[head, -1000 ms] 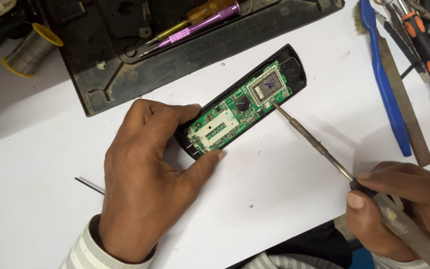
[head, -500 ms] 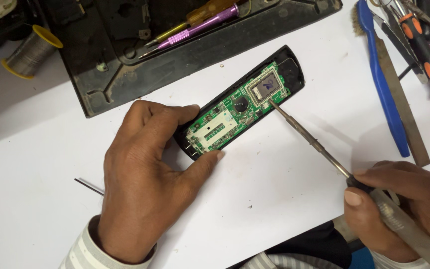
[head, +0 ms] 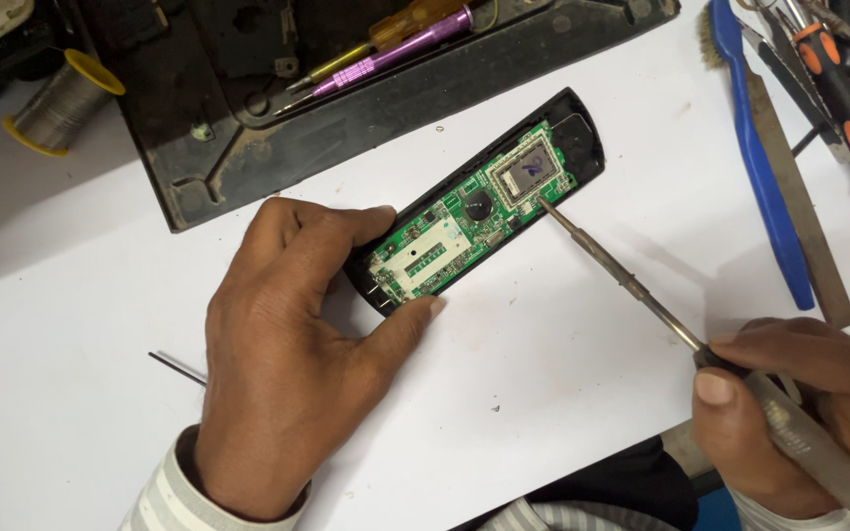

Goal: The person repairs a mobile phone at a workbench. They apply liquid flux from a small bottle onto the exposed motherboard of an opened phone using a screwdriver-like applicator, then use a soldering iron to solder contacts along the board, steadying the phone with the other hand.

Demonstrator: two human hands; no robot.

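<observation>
An opened black device shell (head: 582,138) lies slanted on the white table, with a green circuit board (head: 464,221) exposed inside it. My left hand (head: 287,354) pinches the shell's near end between thumb and fingers. My right hand (head: 799,403) grips the handle of a long metal soldering tool (head: 622,275). Its tip touches the board next to the square metal-framed chip (head: 525,173).
A black tray (head: 346,128) at the back holds a purple and a yellow screwdriver (head: 395,44). A solder spool (head: 61,103) stands at the back left. A blue brush (head: 759,167), a metal file and orange-handled tools lie at the right. A thin pin (head: 177,368) lies at the left.
The tool tip has stayed at the chip's edge, and both hands have barely shifted.
</observation>
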